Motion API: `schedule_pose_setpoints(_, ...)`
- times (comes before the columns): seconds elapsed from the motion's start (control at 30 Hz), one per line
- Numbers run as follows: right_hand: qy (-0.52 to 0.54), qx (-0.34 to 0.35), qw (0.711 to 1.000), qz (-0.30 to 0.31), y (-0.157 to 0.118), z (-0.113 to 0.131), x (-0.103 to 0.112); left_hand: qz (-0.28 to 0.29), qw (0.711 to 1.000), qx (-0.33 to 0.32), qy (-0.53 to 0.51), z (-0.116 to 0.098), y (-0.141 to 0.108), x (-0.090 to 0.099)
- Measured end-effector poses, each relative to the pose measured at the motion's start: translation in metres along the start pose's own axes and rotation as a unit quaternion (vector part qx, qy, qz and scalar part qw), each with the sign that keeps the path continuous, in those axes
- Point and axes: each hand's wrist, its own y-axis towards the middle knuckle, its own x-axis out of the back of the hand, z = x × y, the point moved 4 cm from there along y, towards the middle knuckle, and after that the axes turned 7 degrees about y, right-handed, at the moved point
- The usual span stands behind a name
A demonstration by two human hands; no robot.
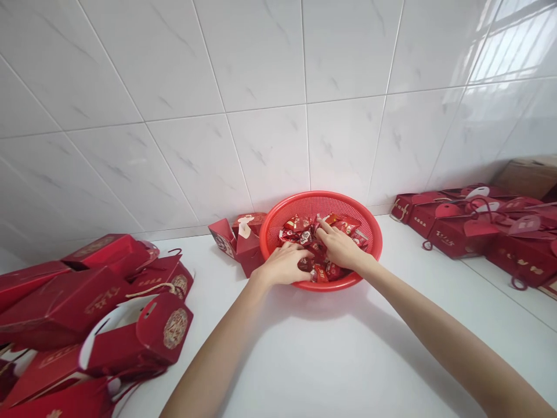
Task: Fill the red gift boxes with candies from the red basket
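"Grip, both hands?"
"Left hand [282, 265] curls over red packets [301, 223], thumb and fingers apart; right hand [338, 245] dips fingertips among them. Cannot tell whether either closes on one."
"Packets' position?"
"Inside the red basket [319, 204]; 12 o'clock faces the tiled wall [270, 151]. Left hand at 8, right near 3."
"Surroundings?"
"Small boxes [249, 255] just beside, at 9; heaped boxes [56, 302] at 8, grouped boxes [456, 232] at 3, on white table [322, 354]."
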Motion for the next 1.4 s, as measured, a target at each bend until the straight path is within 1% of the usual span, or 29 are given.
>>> schedule_pose_setpoints(0.1,-0.007,-0.013,0.999,-0.047,-0.007,0.002,-0.002,0.011,0.999,-0.034,0.01,-0.012,0.003,-0.009)
schedule_pose_setpoints(0.23,0.007,-0.029,0.996,-0.086,-0.014,-0.001,-0.004,-0.002,0.999,-0.039,0.031,-0.022,0.003,-0.017)
schedule_pose_setpoints(0.33,0.029,-0.043,0.992,-0.111,-0.015,-0.004,-0.004,-0.014,0.998,-0.043,0.034,-0.024,0.002,-0.018)
schedule_pose_setpoints(0.53,0.073,-0.048,0.988,-0.127,-0.017,-0.006,-0.003,-0.029,0.999,-0.028,0.033,-0.024,0.0,-0.017)
schedule_pose_setpoints(0.67,0.115,-0.058,0.975,-0.18,-0.021,-0.012,0.0,-0.06,0.997,-0.025,0.042,-0.025,-0.003,-0.019)
schedule_pose_setpoints(0.73,0.133,-0.082,0.965,-0.21,-0.023,-0.016,0.002,-0.082,0.996,-0.021,0.039,-0.025,-0.005,-0.019)
schedule_pose_setpoints(0.8,0.151,-0.107,0.956,-0.226,-0.024,-0.019,0.004,-0.102,0.994,-0.015,0.032,-0.025,-0.007,-0.019)
schedule_pose_setpoints(0.87,0.17,-0.124,0.95,-0.229,-0.023,-0.021,0.005,-0.119,0.993,-0.004,0.025,-0.024,-0.008,-0.019)
schedule_pose_setpoints(0.93,0.183,-0.132,0.947,-0.229,-0.023,-0.022,0.007,-0.139,0.99,0.022,0.02,-0.022,-0.01,-0.019)
schedule_pose_setpoints(1.03,0.186,-0.13,0.947,-0.229,-0.023,-0.021,0.008,-0.184,0.981,0.067,0.007,-0.018,-0.012,-0.019)
schedule_pose_setpoints(1.1,0.183,-0.126,0.949,-0.226,-0.024,-0.019,0.009,-0.208,0.975,0.085,0.005,-0.017,-0.013,-0.019)
schedule_pose_setpoints(1.17,0.179,-0.125,0.95,-0.221,-0.024,-0.018,0.009,-0.21,0.973,0.096,0.018,-0.017,-0.012,-0.02)
schedule_pose_setpoints(1.3,0.175,-0.127,0.952,-0.215,-0.025,-0.017,0.008,-0.194,0.972,0.117,0.053,-0.019,-0.01,-0.022)
schedule_pose_setpoints(1.4,0.179,-0.118,0.951,-0.222,-0.026,-0.017,0.006,-0.211,0.967,0.133,0.046,-0.018,-0.009,-0.02)
